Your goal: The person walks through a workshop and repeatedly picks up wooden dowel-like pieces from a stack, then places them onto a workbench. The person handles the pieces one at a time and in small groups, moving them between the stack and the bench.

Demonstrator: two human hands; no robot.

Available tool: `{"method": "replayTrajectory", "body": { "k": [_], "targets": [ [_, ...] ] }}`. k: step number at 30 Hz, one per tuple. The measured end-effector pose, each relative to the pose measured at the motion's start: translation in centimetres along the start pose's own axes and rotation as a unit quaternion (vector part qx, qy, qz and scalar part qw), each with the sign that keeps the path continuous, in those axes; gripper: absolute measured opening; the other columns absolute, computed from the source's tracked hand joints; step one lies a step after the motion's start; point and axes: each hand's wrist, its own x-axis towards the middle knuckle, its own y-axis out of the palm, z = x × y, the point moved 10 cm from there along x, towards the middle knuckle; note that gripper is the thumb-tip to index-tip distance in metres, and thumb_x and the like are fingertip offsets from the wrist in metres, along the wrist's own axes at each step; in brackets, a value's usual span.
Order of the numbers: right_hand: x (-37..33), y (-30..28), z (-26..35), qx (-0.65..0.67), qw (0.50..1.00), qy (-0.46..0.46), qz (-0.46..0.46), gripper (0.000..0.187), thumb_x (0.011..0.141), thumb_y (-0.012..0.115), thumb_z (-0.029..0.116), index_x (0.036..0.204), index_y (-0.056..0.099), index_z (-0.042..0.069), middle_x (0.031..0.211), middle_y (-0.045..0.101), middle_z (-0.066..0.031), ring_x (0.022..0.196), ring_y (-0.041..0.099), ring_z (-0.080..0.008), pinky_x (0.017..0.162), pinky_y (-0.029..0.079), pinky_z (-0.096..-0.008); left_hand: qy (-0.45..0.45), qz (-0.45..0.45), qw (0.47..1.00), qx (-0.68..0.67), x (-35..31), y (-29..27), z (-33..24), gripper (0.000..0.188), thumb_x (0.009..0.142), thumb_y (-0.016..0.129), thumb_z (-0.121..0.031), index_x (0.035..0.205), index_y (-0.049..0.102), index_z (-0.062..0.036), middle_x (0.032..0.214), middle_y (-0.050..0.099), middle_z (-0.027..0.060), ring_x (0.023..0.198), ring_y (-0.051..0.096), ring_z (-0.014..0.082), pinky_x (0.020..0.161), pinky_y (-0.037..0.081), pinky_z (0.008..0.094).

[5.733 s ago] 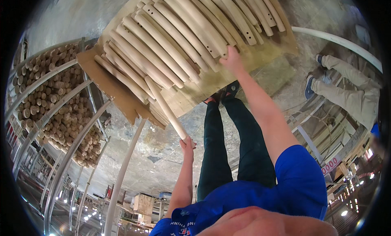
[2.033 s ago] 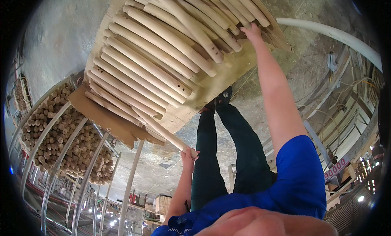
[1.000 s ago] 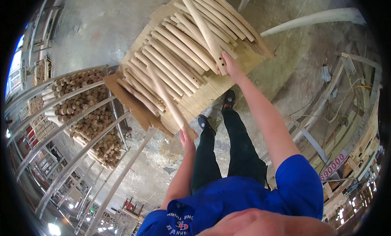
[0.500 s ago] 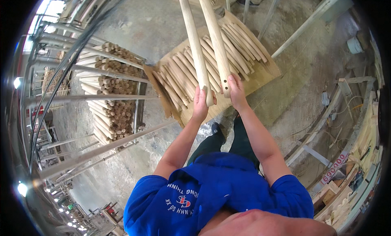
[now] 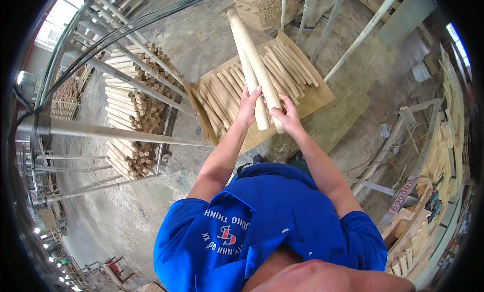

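Observation:
My left hand [image 5: 247, 106] is closed around the lower part of a pale wooden rod [image 5: 260, 113]. A second, thicker-looking wooden rod [image 5: 261, 70] is gripped near its lower end by my right hand [image 5: 287, 116], with fingers and thumb wrapped about it. The two rods lie side by side and overlap toward their far ends, the right one over the left. Both slant away from me, up and to the left. Beneath them, several similar rods [image 5: 222, 93] lie in a row on a brown board [image 5: 315, 94].
Left of the board stands a tall stack of round rods [image 5: 133, 110] within a metal pipe frame [image 5: 126, 134]. Another wood stack [image 5: 259, 9] and a person's legs [image 5: 321, 7] are at the far side. A slanting pole [image 5: 360, 37] and a wooden frame [image 5: 403, 135] stand to the right.
The rods' far ends have swung left and come together, now overlapping. The right rod has turned, its dark holes no longer showing. My view has shifted slightly.

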Motion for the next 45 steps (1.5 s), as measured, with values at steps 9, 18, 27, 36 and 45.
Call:
{"method": "replayTrajectory", "body": {
  "k": [9, 18, 27, 36, 45],
  "targets": [
    [-4.6, 0.0, -0.4, 0.212, 0.949, 0.192, 0.13, 0.042, 0.088, 0.048, 0.033, 0.117, 0.042, 0.003, 0.077, 0.057, -0.0117, 0.052, 0.054, -0.0184, 0.046, 0.046, -0.0289, 0.042, 0.07, 0.988, -0.128, -3.5, 3.3, 0.5, 0.04, 0.089, 0.052, -0.038, 0.113, 0.045, -0.006, 0.091, 0.055, 0.0083, 0.083, 0.057, 0.018, 0.074, 0.051, 0.031],
    [-9.7, -5.1, 0.4, 0.252, 0.939, 0.193, 0.132, 0.037, 0.091, 0.046, 0.038, 0.108, 0.045, 0.005, 0.066, 0.054, -0.0116, 0.044, 0.051, -0.0178, 0.04, 0.043, -0.0268, 0.026, 0.111, 0.973, -0.201, -7.0, 9.1, 5.3, 0.052, 0.085, 0.05, -0.053, 0.095, 0.053, -0.0021, 0.077, 0.054, 0.0055, 0.066, 0.051, 0.0132, 0.06, 0.047, 0.0274],
    [-12.3, -5.9, 2.0, 0.224, 0.937, 0.188, 0.19, 0.044, 0.09, 0.045, 0.04, 0.114, 0.045, 0.003, 0.063, 0.054, -0.0091, 0.044, 0.051, -0.0154, 0.042, 0.043, -0.0252, 0.06, 0.017, 0.982, -0.178, -9.0, 9.8, 7.6, 0.046, 0.085, 0.051, -0.049, 0.103, 0.049, -0.0069, 0.081, 0.054, 0.0064, 0.071, 0.055, 0.0156, 0.066, 0.048, 0.0298],
    [-12.7, -7.7, 1.6, 0.234, 0.931, 0.212, 0.181, 0.047, 0.092, 0.036, 0.049, 0.1, 0.05, 0.004, 0.062, 0.055, -0.0094, 0.043, 0.052, -0.0161, 0.041, 0.043, -0.0262, 0.078, 0.036, 0.977, -0.194, -8.9, 10.7, 6.2, 0.056, 0.083, 0.051, -0.056, 0.123, 0.041, -0.0184, 0.075, 0.049, -0.0003, 0.069, 0.051, 0.0103, 0.062, 0.047, 0.0287],
    [-11.7, -7.3, 1.1, 0.211, 0.937, 0.228, 0.162, 0.046, 0.092, 0.037, 0.047, 0.095, 0.05, 0.003, 0.061, 0.055, -0.0108, 0.042, 0.052, -0.018, 0.04, 0.043, -0.0282, 0.053, 0.114, 0.937, -0.325, -7.4, 11.7, 2.8, 0.058, 0.078, 0.047, -0.068, 0.12, 0.047, -0.0269, 0.065, 0.039, 0.0019, 0.055, 0.04, 0.0132, 0.051, 0.037, 0.0254]
  ]
}}
